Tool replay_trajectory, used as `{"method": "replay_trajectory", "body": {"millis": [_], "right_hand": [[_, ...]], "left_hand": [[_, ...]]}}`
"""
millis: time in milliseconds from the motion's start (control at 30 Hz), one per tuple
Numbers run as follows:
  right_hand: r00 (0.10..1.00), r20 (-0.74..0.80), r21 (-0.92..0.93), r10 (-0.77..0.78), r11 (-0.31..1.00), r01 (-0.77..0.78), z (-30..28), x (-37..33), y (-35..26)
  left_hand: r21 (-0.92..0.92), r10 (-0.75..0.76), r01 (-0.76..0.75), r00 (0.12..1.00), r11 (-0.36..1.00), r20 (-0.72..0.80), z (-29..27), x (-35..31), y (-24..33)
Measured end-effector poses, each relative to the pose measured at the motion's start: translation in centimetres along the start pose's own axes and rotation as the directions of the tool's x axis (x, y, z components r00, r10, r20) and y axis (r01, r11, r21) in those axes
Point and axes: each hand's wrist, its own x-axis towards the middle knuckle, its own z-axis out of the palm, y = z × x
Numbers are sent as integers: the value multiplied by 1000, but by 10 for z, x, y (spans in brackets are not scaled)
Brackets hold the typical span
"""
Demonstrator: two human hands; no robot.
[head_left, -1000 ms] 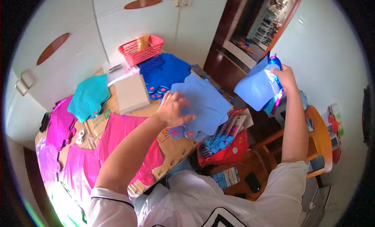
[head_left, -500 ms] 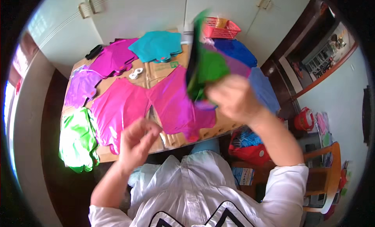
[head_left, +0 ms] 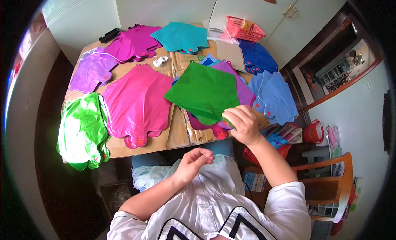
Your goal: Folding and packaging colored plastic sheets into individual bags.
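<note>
Pale cabinets point(head_left: 165, 13) behind; before them, one cardboard-topped table point(head_left: 179, 126). Far edge: teal stack point(head_left: 181, 35), coral basket point(head_left: 247, 34). Left of middle: pink stack point(head_left: 136, 99). Right of middle: green sheet point(head_left: 202, 91), overlapping a purple sheet point(head_left: 244, 92), its near right corner pinched in the right hand point(head_left: 244, 123). Left hand point(head_left: 193, 165): before the white shirt point(head_left: 202, 198), fingers curled; whether gripping anything, I cannot tell.

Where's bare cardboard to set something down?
Front cardboard strip between the pink pile and green sheet; another patch bordered by the white rings, teal pile and green sheet. Crowded: back right, around the basket and dark-blue pile.
</note>
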Motion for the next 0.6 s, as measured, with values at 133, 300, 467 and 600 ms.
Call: {"method": "replay_trajectory", "body": {"millis": [133,300,467,600], "right_hand": [[996,67,-150,65,987,-54,6,-11,-6],[951,232,-101,202,978,-183,0,-3,-14],[927,323,-66,190,982,-178,-14,6,-15],[934,307,-45,184,983,-179,-18,8,-23]], "left_hand": [[-201,-95,119,987,972,126,9,20,6],[-326,-223,288,949,900,224,10,33,15],[-326,-286,357,926,876,247,7,33,22],[-341,-287,372,918,863,274,2,32,21]]}}
